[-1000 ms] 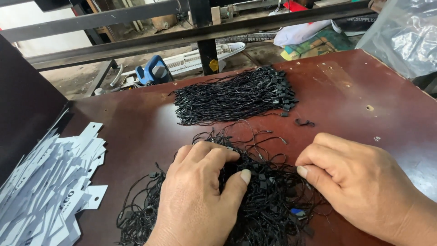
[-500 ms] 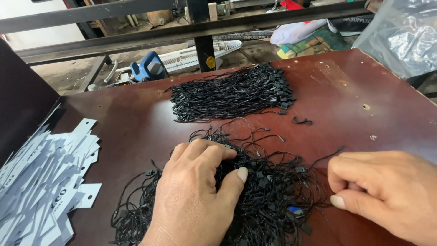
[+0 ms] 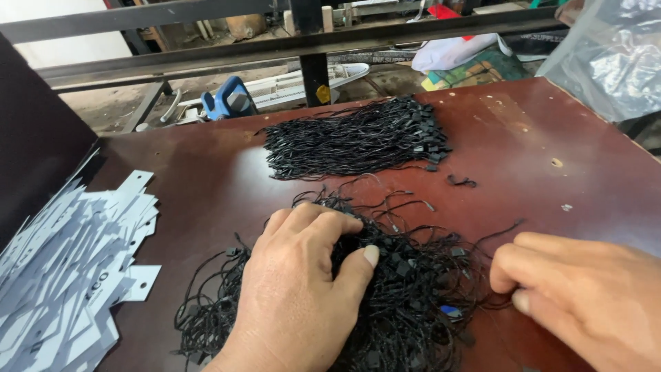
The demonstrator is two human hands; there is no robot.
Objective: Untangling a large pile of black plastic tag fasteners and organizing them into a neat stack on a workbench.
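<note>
Head view: our right hand [image 3: 585, 296] has pulled out to the right since a second ago; it was on the tangle [image 3: 385, 289], now it sits at its right edge. Fingers curled nearly shut, pinching what looks like a single cord drawn taut from the pile; we can't tell for sure. So a cord seems to be getting separated out. Left hand [image 3: 296, 296] hasn't moved: flat, loosely open, pressing the tangle down on the table [image 3: 592, 179]. Neat bundle [image 3: 358, 138] lies behind, tags [image 3: 76, 269] at left.
</note>
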